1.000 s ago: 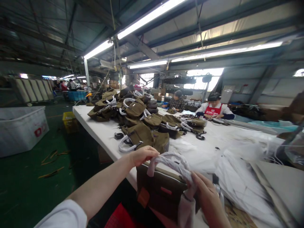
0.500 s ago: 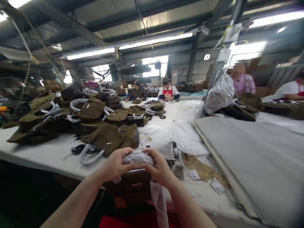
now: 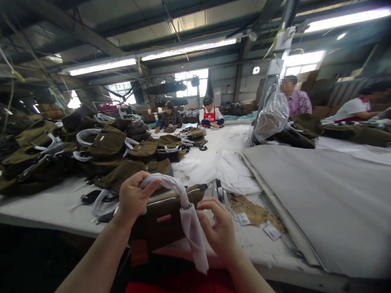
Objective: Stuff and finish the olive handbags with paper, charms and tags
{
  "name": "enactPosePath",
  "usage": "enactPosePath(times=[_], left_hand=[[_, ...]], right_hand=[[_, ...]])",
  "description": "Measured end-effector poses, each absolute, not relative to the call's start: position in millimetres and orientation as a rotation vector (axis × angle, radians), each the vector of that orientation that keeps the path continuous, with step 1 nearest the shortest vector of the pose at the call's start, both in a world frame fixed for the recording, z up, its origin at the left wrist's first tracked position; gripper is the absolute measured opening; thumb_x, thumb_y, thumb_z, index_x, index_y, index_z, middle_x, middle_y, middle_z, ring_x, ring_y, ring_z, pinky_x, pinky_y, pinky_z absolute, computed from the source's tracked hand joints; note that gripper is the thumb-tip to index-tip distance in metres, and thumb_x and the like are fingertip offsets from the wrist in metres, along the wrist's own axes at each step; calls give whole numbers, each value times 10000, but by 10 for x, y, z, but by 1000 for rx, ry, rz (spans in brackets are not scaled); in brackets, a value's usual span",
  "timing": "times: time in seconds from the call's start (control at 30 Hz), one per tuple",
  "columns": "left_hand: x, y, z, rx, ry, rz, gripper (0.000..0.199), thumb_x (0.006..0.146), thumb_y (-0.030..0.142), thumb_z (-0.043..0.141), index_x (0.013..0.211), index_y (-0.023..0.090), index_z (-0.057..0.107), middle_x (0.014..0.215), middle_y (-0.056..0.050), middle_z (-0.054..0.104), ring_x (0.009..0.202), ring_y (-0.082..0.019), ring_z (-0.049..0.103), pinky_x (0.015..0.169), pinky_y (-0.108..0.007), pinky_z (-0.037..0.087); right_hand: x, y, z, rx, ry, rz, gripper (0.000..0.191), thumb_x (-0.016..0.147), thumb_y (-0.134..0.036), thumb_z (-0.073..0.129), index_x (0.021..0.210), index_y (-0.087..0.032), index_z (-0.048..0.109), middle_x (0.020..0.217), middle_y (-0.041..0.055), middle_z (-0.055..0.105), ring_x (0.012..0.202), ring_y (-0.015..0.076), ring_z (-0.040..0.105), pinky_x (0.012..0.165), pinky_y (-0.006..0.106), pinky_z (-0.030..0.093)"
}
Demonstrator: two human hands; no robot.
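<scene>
A brown handbag [image 3: 155, 226] with a zipped top and a small pink label stands at the near table edge, close to my body. Its arched handle [image 3: 172, 183] is wrapped in white tissue, and a loose strip of the wrapping [image 3: 194, 240] hangs down over the bag's front. My left hand [image 3: 134, 195] grips the left part of the handle, thumb along it. Just right of the handle's lower end is my right hand [image 3: 216, 221], fingers apart and curved, with nothing visible in it.
Olive handbags [image 3: 106, 146] with wrapped handles are heaped at left. Brown paper tags [image 3: 253, 211] and white sheets [image 3: 235, 171] lie to the right, beside a large grey board [image 3: 305, 183]. A plastic bag [image 3: 270, 114] hangs on a post. Several people sit farther back.
My right hand has let go of the handle and moved down to its right. My left hand has shifted left and up, still holding it. The handle now shows as an arch.
</scene>
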State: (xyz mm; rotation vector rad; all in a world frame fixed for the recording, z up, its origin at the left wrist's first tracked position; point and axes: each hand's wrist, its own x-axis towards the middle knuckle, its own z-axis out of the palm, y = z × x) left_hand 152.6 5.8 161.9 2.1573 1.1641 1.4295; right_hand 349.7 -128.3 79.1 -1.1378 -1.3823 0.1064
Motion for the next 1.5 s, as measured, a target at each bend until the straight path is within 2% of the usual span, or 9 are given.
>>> enactPosePath(times=[0.27,0.63,0.87,1.0,1.17,1.27,1.33,1.43,1.5], left_hand=[[1599,170,1118,2313,1028,997,360,860,498,543,702,178,586,592,34,529,571,-124,490,577,-235,374],[1258,-76,708,1888,939,978,433,892,577,485,710,185,485,562,57,375,508,-98,339,480,-224,287],[1229,-319,637,2139,964,1216,437,942,530,439,684,180,484,586,30,454,548,-115,435,538,-240,321],[1244,-582,706,2531,885,1439,464,952,560,390,689,191,491,581,11,509,534,-131,456,551,-274,305],[1254,-765,727,2566,819,1524,535,946,636,305,675,201,462,532,11,505,488,-126,452,518,-285,300],[1213,-827,698,2564,787,1539,568,947,645,277,650,201,471,508,1,497,481,-126,456,502,-278,307],[1179,-860,633,2566,769,1559,557,992,551,239,629,198,472,483,3,484,466,-117,449,499,-267,308],[1144,-874,486,2595,762,1542,553,1028,425,206,599,192,466,446,16,454,432,-102,425,486,-254,291],[1136,-861,406,2612,741,1488,577,1026,444,205,589,187,481,434,19,442,413,-98,404,468,-251,273]], right_hand=[[3745,-1546,276,-1370,-1439,144,230,921,-258,545,697,-205,557,689,11,596,674,154,578,634,268,422],[3884,-1604,-154,-1517,-1410,146,285,930,-346,533,682,-213,575,663,5,610,629,155,587,618,257,448],[4115,-1412,24,-1559,-1275,-24,300,881,-460,578,744,-213,677,758,29,698,714,185,653,685,253,485],[4364,-864,474,-1601,-1278,-61,380,877,-539,539,788,-198,684,760,50,710,726,202,650,672,263,475],[4310,440,816,-1822,-1914,181,417,952,-480,390,967,-193,693,924,66,738,851,210,667,737,290,478],[4041,1071,597,-1814,-2207,269,279,937,-346,476,957,-200,713,946,59,739,878,195,672,772,287,482],[3851,1299,350,-1802,-2381,286,205,925,-270,533,1009,-187,700,1031,68,721,936,186,663,843,309,487],[3638,1422,-1,-1784,-2604,250,193,918,-259,598,1074,-161,658,1161,78,660,1010,192,632,913,395,495],[3555,1428,-173,-1795,-2694,195,205,925,-290,605,1072,-153,644,1191,75,633,1007,194,627,897,418,516]])
